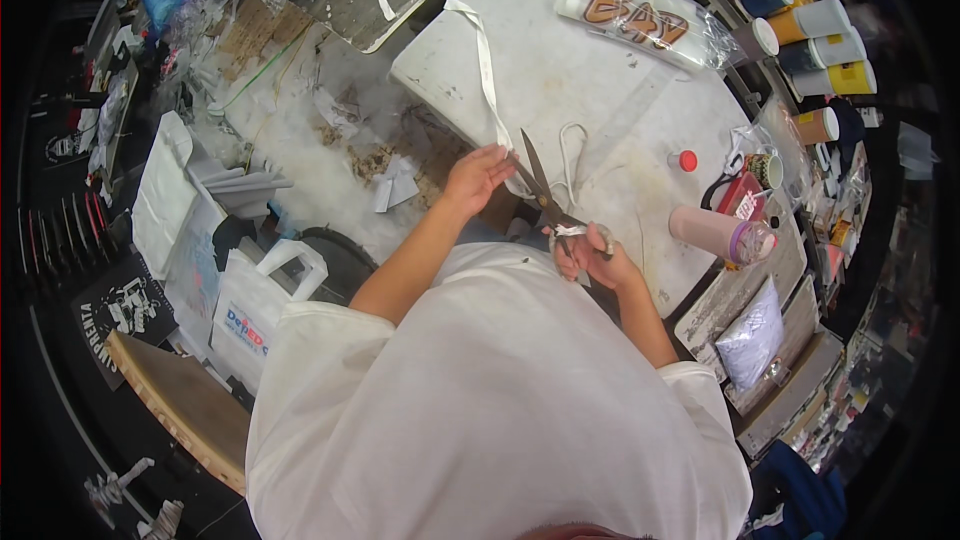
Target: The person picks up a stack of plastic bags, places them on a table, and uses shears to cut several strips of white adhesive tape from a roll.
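My right hand (597,255) grips the handles of a pair of dark metal scissors (543,190), with whitish wrapping near the grips. The scissors' blades stand apart and point away from me, over the near edge of the white table (620,140). To their left, my left hand (478,180) pinches a long white fabric strip (487,70) between the fingertips, close beside one blade. From there the strip runs away across the table's left part. A thin white cord loop (568,145) lies on the table just right of the blades.
A plastic-wrapped printed pack (640,15) lies at the table's far side. A red cap (687,160) and a pink bottle (712,233) are at the right, beyond them several paint tubs (820,50). White bags (245,315) stand at my left, near scraps littering the floor (310,140).
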